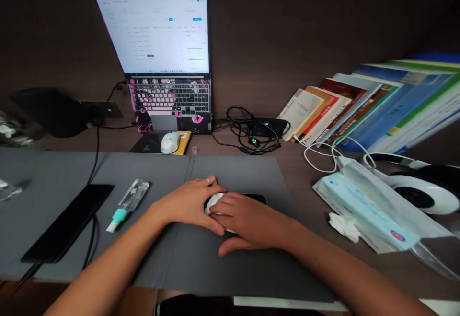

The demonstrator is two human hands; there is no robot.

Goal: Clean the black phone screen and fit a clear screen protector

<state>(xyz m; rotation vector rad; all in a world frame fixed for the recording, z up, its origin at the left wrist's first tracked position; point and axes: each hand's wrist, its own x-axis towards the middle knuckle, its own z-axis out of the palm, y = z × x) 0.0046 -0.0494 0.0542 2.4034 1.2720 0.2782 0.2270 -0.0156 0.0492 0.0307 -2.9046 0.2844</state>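
Observation:
A dark flat device, which looks like a phone point(258, 198), lies on the grey desk mat point(230, 263), mostly covered by both hands. My left hand point(190, 202), with a ring on one finger, grips its left end, thumb on the near side and fingers on the far side. Over the device's surface my right hand point(251, 220) presses a crumpled white tissue point(213, 203) under its fingers, its thumb apart from them. To the left lies a clear spray bottle point(133, 196) with a teal neck.
A black slab-shaped device point(68, 225) with a cable lies at left. An open laptop point(168, 100) and a mouse point(170, 142) are at the back. On the right are leaning books point(413, 100), a tissue pack point(366, 205), a crumpled tissue point(344, 226) and headphones point(427, 189).

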